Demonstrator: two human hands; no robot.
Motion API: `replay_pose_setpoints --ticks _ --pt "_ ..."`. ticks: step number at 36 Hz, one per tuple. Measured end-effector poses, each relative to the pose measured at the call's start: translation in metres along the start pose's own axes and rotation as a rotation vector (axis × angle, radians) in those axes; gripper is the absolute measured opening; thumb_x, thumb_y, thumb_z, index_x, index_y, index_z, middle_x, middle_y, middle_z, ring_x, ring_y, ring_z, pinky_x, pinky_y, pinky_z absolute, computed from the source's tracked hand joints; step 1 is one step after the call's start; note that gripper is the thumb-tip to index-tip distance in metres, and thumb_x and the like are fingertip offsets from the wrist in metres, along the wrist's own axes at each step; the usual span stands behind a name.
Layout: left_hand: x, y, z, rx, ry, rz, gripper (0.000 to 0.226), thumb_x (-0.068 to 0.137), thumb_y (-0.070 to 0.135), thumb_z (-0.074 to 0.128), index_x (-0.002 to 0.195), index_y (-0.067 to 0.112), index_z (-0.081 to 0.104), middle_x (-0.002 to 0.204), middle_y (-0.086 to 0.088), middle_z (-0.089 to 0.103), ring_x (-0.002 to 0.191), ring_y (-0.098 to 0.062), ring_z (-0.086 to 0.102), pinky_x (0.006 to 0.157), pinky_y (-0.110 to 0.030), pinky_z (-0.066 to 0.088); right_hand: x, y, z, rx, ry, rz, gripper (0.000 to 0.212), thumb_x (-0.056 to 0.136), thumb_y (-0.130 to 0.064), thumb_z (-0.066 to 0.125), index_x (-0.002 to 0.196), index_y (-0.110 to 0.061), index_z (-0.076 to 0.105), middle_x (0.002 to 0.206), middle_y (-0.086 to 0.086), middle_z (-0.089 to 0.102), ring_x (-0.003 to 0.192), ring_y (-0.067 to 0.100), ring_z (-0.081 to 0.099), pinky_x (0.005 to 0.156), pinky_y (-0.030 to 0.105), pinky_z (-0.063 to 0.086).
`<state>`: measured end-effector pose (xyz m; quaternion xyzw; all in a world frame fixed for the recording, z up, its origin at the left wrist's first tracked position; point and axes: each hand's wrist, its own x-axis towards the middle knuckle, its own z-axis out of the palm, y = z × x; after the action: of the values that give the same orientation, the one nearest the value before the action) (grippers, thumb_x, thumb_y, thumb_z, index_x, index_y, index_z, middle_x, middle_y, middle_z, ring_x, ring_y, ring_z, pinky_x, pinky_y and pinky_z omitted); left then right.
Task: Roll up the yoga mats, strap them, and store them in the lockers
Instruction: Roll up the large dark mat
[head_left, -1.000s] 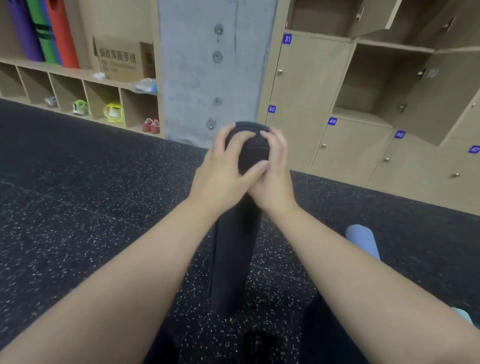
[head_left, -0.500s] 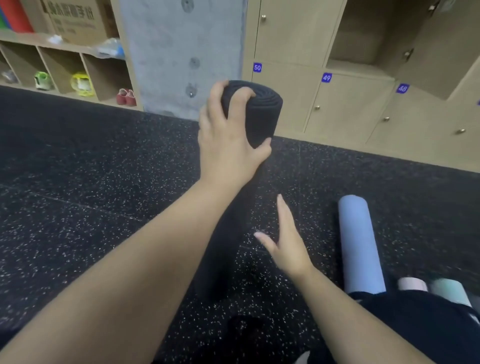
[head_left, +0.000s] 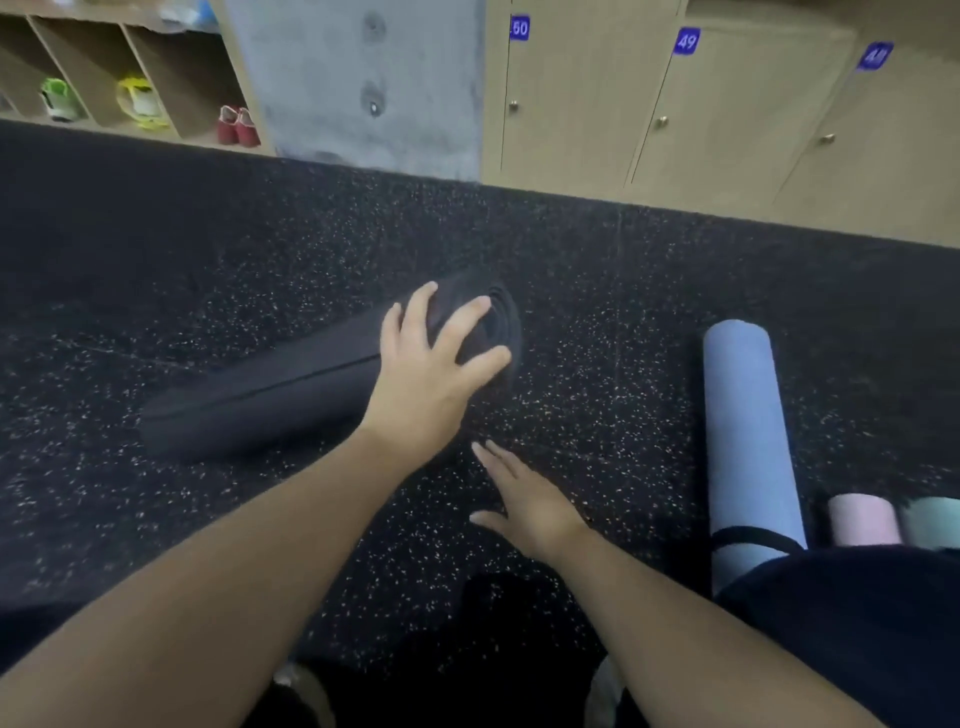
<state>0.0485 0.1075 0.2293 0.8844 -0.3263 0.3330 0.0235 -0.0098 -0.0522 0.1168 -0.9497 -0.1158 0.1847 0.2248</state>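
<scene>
**Black mat on its side, one hand at its end**

On the dark speckled floor (head_left: 156, 270) a rolled black yoga mat (head_left: 270, 395) lies on its side, its length running away to the left and its spiral end turned toward the lockers. The person's left hand (head_left: 431, 374) sits over that right-hand end, fingers spread and curled lightly around the roll, thumb near the rim. Their right hand (head_left: 530, 499) is just beside and nearer the body, flat with straight fingers close above the floor, holding nothing and clear of the mat.

Well off to the right lies a rolled blue mat (head_left: 743, 431) with a dark strap (head_left: 753, 535) round its near end. Just beyond it the ends of a pink roll (head_left: 862, 519) and a pale green roll (head_left: 935, 522) sit side by side, touching.

Along the far wall stand wooden lockers (head_left: 727, 114), doors closed, numbered 50, 49 and what looks like 48. Left of a grey concrete pillar (head_left: 358, 83), open cubbies (head_left: 145, 67) hold shoes: a green pair (head_left: 60, 98), a yellow pair (head_left: 140, 101) and a red pair (head_left: 236, 124), each in its own compartment.
</scene>
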Motion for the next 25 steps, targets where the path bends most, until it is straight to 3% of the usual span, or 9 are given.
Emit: replay_pose_setpoints --ticks 6,13,19,25 --pt "-0.029 0.005 0.029 -0.014 -0.029 -0.002 0.059 0.069 -0.003 0.070 0.115 0.026 0.047 0.142 -0.009 0.030 0.127 -0.054 0.032 0.100 -0.069 0.029 0.000 0.031 0.041 -0.080 -0.164 0.083 0.077 0.099 -0.042 0.050 0.154 -0.036 -0.003 0.163 -0.011 -0.007 0.150 0.019 0.008 0.119 0.042 0.021" --pt "-0.046 0.000 0.060 0.019 -0.172 0.050 0.071 0.060 -0.004 0.076 0.117 0.025 0.045 0.146 -0.010 0.028 0.130 -0.056 0.026 0.101 -0.072 0.028 -0.006 0.066 0.086 -0.102 -0.358 0.146 0.069 0.102 -0.037 0.047 0.154 -0.041 0.002 0.163 -0.009 -0.009 0.150 0.020 0.001 0.120 0.046 0.016" --pt "-0.064 0.002 0.083 0.023 -0.340 0.147 0.086 0.047 0.003 0.085 0.118 0.026 0.042 0.147 -0.009 0.027 0.131 -0.054 0.024 0.099 -0.073 0.030 -0.007 0.078 0.114 -0.127 -0.438 0.132 0.052 0.103 -0.038 0.042 0.152 -0.036 0.026 0.164 -0.004 -0.008 0.150 0.022 0.001 0.120 0.045 0.014" --pt "-0.071 0.007 0.094 -0.006 -0.317 0.185 0.080 0.052 -0.001 0.078 0.120 0.025 0.043 0.147 -0.008 0.029 0.131 -0.055 0.025 0.098 -0.073 0.030 -0.002 0.078 0.131 -0.102 -0.459 0.149 0.044 0.105 -0.038 0.037 0.148 -0.030 0.040 0.164 0.000 -0.007 0.150 0.024 -0.002 0.120 0.046 0.011"
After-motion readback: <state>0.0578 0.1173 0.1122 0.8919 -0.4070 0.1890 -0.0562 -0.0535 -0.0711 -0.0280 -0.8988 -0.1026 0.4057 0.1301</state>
